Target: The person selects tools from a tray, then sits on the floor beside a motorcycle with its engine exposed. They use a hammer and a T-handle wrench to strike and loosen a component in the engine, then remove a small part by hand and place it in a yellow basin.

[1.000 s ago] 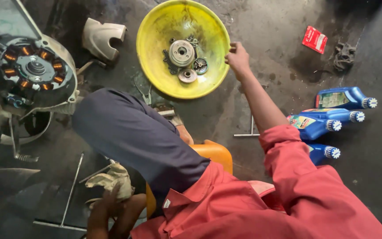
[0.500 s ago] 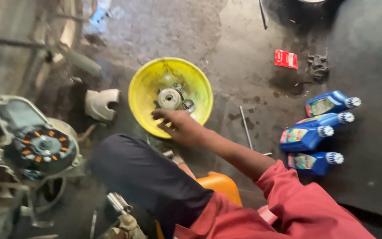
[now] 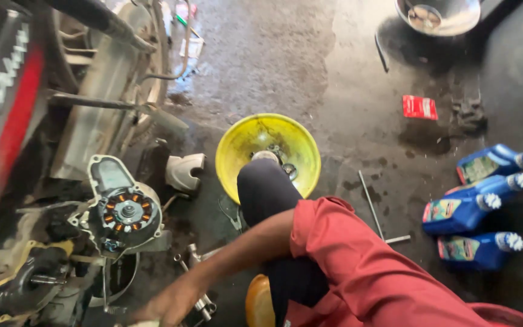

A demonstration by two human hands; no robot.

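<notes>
My right arm in a red sleeve reaches across my dark-trousered knee (image 3: 267, 188) toward the lower left. My right hand (image 3: 167, 303) is low over the oily floor, blurred, beside a small metal socket tool (image 3: 203, 303) and below the open engine side with its copper-coiled stator (image 3: 125, 212). Whether the hand grips anything is unclear. A yellow bowl (image 3: 237, 145) with round metal parts (image 3: 276, 156) sits behind my knee. My left hand is out of view.
A motorcycle wheel (image 3: 116, 91) and frame fill the left. A grey cover piece (image 3: 184, 171) lies by the bowl. Three blue oil bottles (image 3: 461, 209) lie at the right, with a long metal rod (image 3: 371, 203), a red packet (image 3: 419, 106) and a metal basin (image 3: 437, 15). An orange stool (image 3: 260, 303) is under me.
My right hand left the yellow bowl and swung down to the left, toward the floor by the engine. The view shifted left, bringing the motorcycle into sight.
</notes>
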